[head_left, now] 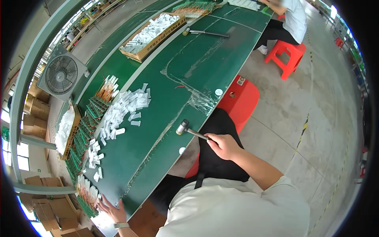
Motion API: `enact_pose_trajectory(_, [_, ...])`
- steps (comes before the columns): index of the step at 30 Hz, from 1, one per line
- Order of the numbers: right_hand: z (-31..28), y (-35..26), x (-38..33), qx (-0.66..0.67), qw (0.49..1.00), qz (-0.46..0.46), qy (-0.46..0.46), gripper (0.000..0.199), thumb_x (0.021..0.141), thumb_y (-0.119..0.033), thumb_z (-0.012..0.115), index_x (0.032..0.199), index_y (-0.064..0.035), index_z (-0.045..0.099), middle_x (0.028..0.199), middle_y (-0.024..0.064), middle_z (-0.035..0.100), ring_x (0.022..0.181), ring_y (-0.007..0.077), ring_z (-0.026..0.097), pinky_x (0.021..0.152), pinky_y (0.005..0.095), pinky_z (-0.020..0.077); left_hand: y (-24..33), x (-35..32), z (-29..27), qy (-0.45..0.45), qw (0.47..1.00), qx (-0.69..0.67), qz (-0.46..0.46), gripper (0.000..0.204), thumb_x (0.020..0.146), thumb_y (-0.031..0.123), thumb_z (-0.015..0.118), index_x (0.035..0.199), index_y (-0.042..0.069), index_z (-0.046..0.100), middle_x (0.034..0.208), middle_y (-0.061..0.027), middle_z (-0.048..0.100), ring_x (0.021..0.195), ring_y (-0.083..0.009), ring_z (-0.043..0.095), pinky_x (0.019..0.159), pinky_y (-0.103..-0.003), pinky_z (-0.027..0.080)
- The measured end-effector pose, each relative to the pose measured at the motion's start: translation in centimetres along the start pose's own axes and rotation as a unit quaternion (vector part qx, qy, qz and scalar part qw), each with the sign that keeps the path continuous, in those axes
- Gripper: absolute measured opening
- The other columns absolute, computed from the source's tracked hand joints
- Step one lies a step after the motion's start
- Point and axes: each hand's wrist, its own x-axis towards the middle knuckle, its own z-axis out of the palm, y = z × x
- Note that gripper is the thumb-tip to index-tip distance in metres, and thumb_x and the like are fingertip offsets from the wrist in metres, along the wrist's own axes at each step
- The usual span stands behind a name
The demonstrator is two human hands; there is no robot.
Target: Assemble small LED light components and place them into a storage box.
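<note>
My right hand (pixel 225 146) is wrapped round the dark handle of a small mallet (pixel 193 132). The mallet's silvery head lies at the near edge of the green table (pixel 158 126). At the lower left, my left hand (pixel 112 210) has its fingers spread over the table, with a watch on the wrist. Its fingertips reach beside a row of white pieces with orange wires (pixel 87 189); whether they touch them I cannot tell. Farther up lies a loose heap of small clear-white plastic pieces (pixel 126 104), with a smaller scatter of them (pixel 94 155) nearer me.
Green boards (pixel 85 132) line the table's left side beside a box of white parts (pixel 67 128). A cardboard box of white pieces (pixel 150 33) and another mallet (pixel 205 32) lie farther up. A fan (pixel 61 75) stands left. A co-worker (pixel 290 19) sits on a red stool (pixel 287 55).
</note>
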Motion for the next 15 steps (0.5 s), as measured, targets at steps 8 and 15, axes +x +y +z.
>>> enact_pose_trajectory(8, [-0.6, -0.1, -0.7, -0.011, 1.000, -0.018, 0.009, 0.026, 0.100, -0.020, 0.058, 0.121, -0.0054, 0.065, 0.085, 0.0136, 0.071, 0.075, 0.0333, 0.069, 0.066, 0.0414, 0.0541, 6.9, -2.1, -0.6, -0.109, 0.991, -0.081, -0.017, 0.066, 0.099, 0.035, 0.056, 0.160, 0.026, 0.034, 0.171, -0.0105, 0.013, 0.156, -0.0421, 0.008, 0.122, -0.063, 0.012])
enact_pose_trajectory(15, [-1.7, -1.9, -2.5, -0.064, 0.994, -0.092, 0.012, 0.025, 0.099, -0.018, 0.062, 0.118, -0.0038, 0.068, 0.090, 0.0123, 0.073, 0.074, 0.0319, 0.070, 0.065, 0.0400, 0.0546, 7.9, -1.8, -0.6, -0.095, 0.990, -0.094, -0.041, 0.064, 0.100, 0.043, 0.056, 0.159, 0.032, 0.035, 0.170, -0.0058, 0.021, 0.156, -0.0388, 0.014, 0.122, -0.061, 0.015])
